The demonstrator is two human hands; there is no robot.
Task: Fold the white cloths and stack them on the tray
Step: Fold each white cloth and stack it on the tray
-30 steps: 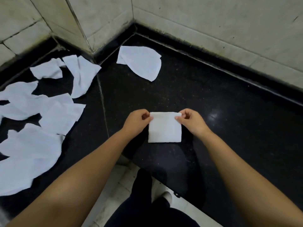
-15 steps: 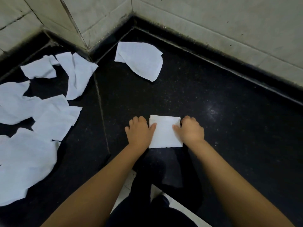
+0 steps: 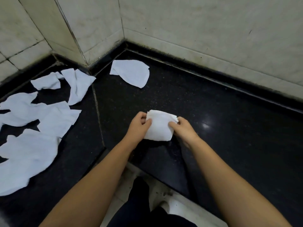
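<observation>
Hiding folded cloth's [image 3: 159, 126] edges — hands

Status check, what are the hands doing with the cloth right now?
Left hand and right hand both grip the folded cloth. Unfolded cloths lie on the dark counter. No tray in view.

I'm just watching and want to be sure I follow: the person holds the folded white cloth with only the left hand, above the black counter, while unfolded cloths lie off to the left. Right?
Not quite. The head view shows both hands on the folded white cloth: the left hand and the right hand each grip a side. The rest stands.
</observation>
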